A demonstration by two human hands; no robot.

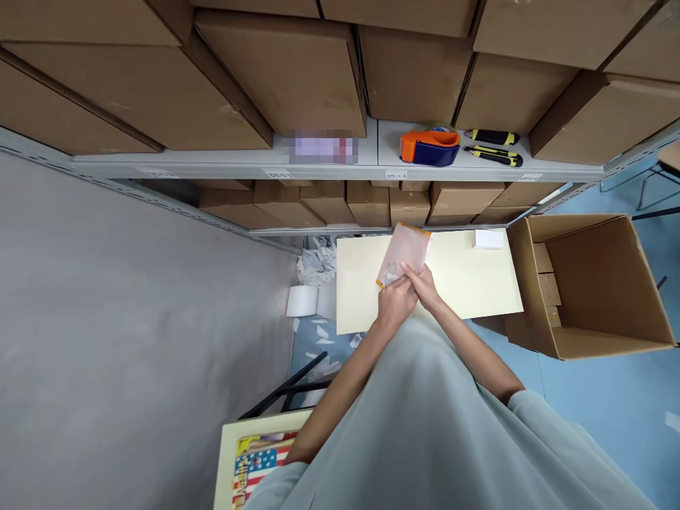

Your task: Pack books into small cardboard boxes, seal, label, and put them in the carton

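Observation:
Over the pale yellow table [457,283] I hold a flat pinkish packet [404,249] with orange strips at its two ends. My left hand [396,300] is closed at the packet's near edge, its fingers curled under and partly hidden. Beside it my right hand [421,285] pinches the same packet near its lower right corner, thumb on top. The two hands touch each other. Some grey-white marks show on the packet's lower part, too small to make out.
An open cardboard box [610,283] with small boxes inside stands right of the table. A white box [488,239] lies at the table's back right. The shelf above bears an orange and blue tape dispenser [429,147] and utility knives [494,137]. White rolls [302,301] are at left.

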